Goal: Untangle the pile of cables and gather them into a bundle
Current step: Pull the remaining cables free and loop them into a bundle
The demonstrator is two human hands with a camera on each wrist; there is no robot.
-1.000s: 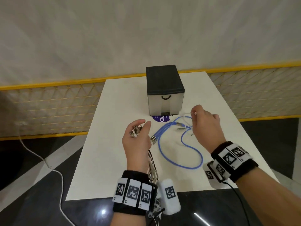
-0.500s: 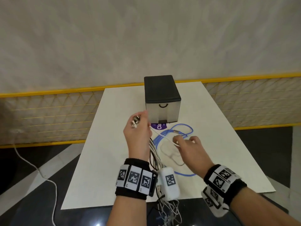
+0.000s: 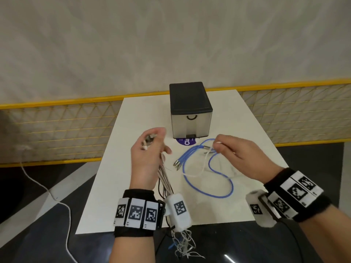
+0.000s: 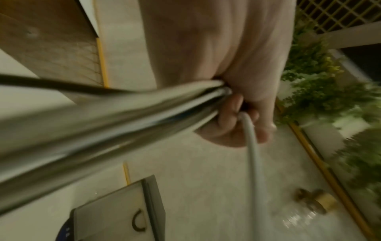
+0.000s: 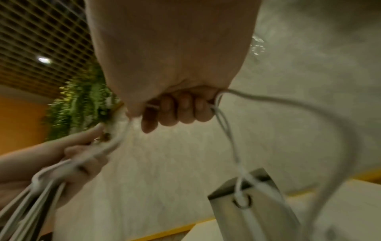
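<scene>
Both hands were raised over the white table (image 3: 133, 186), a little apart. Her or his left hand (image 3: 150, 156) was curled around a bunch of pale cables (image 3: 164, 179), their plug ends poking out above the fingers and their tails dropping past the wrist and over the near table edge. Just to its right, the right hand (image 3: 235, 154) pinched the end of a thin white cable (image 3: 193, 174), which sagged down onto the tabletop between the two hands. Below and between them a blue cable (image 3: 214, 186) lay in loose loops, its metal plugs pointing toward the left hand. Bare tabletop stretched out on both sides of the hands, toward the left and right edges. Beyond the fingertips stood a small drawer box (image 3: 190, 111) with a black top, its drawer closed, so I could not tell what was inside.
</scene>
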